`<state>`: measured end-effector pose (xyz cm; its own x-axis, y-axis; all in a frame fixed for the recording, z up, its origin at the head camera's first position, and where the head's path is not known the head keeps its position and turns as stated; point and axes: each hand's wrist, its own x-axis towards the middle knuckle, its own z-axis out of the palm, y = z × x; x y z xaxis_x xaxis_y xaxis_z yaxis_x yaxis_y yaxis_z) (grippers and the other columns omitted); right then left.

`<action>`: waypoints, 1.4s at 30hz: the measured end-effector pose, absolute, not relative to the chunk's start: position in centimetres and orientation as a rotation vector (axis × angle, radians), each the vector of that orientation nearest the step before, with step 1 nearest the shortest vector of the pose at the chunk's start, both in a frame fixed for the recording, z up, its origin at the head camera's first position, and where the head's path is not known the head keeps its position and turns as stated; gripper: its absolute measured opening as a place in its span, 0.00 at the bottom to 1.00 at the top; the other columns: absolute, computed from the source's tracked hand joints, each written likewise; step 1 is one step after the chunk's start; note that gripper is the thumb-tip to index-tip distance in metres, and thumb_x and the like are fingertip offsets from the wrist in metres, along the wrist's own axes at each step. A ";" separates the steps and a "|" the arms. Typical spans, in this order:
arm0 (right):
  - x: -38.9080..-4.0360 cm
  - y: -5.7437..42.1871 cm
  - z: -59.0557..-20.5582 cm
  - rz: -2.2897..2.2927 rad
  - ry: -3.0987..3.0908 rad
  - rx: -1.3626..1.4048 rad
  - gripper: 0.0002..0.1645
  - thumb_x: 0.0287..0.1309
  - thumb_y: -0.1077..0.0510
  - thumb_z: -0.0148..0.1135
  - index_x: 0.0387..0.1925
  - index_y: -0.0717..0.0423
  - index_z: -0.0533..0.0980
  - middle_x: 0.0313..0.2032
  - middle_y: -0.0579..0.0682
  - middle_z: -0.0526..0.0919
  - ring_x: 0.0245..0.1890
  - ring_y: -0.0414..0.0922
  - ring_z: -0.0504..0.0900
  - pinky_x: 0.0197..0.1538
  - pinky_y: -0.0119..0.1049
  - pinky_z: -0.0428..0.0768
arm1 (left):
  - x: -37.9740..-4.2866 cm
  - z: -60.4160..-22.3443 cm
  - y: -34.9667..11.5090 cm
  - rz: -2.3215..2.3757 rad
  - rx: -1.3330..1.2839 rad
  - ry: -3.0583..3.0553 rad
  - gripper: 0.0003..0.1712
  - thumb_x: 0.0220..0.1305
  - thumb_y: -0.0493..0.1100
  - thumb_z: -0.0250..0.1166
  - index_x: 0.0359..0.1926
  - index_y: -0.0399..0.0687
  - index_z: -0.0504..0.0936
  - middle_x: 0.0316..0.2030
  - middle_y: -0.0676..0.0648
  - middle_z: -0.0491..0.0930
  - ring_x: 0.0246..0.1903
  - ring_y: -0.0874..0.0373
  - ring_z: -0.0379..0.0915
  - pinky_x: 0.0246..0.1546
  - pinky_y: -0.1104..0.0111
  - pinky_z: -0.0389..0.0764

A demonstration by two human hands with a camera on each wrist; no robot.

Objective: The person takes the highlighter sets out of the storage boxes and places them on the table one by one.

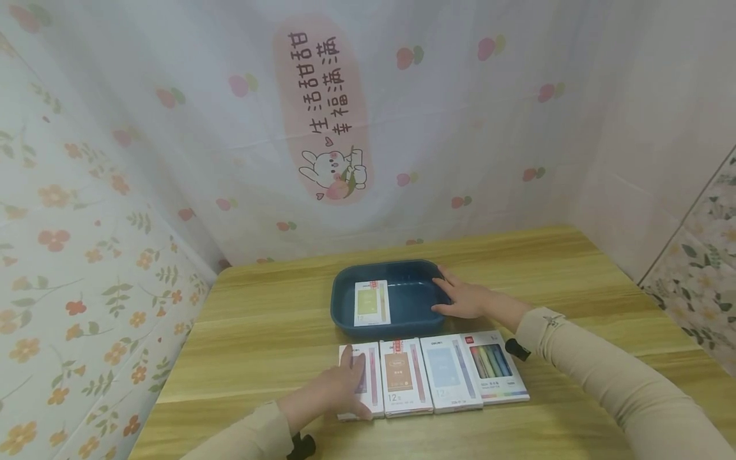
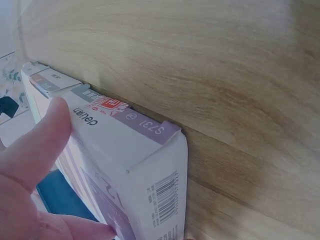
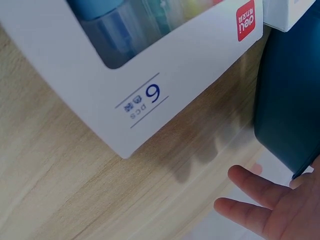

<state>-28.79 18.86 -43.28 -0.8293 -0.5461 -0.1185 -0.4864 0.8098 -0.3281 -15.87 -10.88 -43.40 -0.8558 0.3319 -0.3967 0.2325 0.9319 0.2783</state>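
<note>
My left hand (image 1: 336, 390) holds a flat white pen box with a purple label (image 1: 374, 409), its thumb on the box's lower end edge in the left wrist view. My right hand (image 1: 464, 300) grips the right rim of a dark teal tray (image 1: 411, 329), with fingertips over the rim inside. Two other fingers (image 3: 250, 212) extend straight outside the tray. Inside the tray's left half leans a white box with a green label (image 1: 372, 303). In front stand, beside the purple one, a brown-labelled box (image 1: 405, 380), a blue-labelled box (image 1: 451, 377) and a windowed box of coloured pens (image 1: 494, 364).
The boxes form a side-by-side row on the wood-grain table (image 1: 253, 332), just in front of the tray. A printed curtain (image 1: 437, 128) hangs behind the table, with floral cloth (image 1: 86, 287) at the left. Black pieces (image 1: 517, 349) are worn at both wrists.
</note>
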 end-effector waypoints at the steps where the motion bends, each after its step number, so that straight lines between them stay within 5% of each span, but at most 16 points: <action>1: -28.8 18.9 -43.3 -0.427 2.786 -0.802 0.50 0.58 0.30 0.44 0.67 0.63 0.53 0.69 0.65 0.39 0.57 0.66 0.67 0.49 0.56 0.73 | -15.9 -43.4 -10.9 0.308 0.407 2.640 0.61 0.35 0.60 0.75 0.67 0.38 0.56 0.67 0.29 0.46 0.51 0.33 0.68 0.50 0.48 0.71; 22: -29.2 18.8 -44.1 -0.411 2.774 -0.744 0.47 0.59 0.35 0.48 0.68 0.61 0.51 0.70 0.63 0.37 0.57 0.62 0.69 0.50 0.53 0.74 | -16.3 -43.0 -10.9 0.277 0.480 2.668 0.59 0.36 0.62 0.73 0.66 0.42 0.59 0.67 0.33 0.50 0.55 0.33 0.65 0.51 0.46 0.69; 33: -29.1 18.8 -43.9 -0.416 2.770 -0.738 0.47 0.59 0.35 0.48 0.68 0.61 0.50 0.70 0.64 0.37 0.57 0.62 0.69 0.49 0.54 0.74 | -18.3 -38.5 -10.2 0.394 0.478 2.721 0.44 0.52 0.58 0.66 0.63 0.37 0.63 0.60 0.33 0.63 0.56 0.40 0.66 0.52 0.50 0.70; 42: -29.1 18.8 -43.8 -0.416 2.780 -0.724 0.46 0.60 0.37 0.49 0.68 0.61 0.51 0.70 0.63 0.38 0.59 0.62 0.67 0.53 0.55 0.71 | -21.6 -35.9 -9.2 0.453 0.444 2.848 0.43 0.58 0.59 0.60 0.66 0.40 0.59 0.64 0.34 0.59 0.59 0.38 0.62 0.56 0.49 0.66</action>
<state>-29.09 18.79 -43.82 -0.8488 -0.5049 -0.1567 -0.4370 0.8369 -0.3296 -21.62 -9.19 -35.87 -0.9294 0.3278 -0.1695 0.2590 0.9066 0.3331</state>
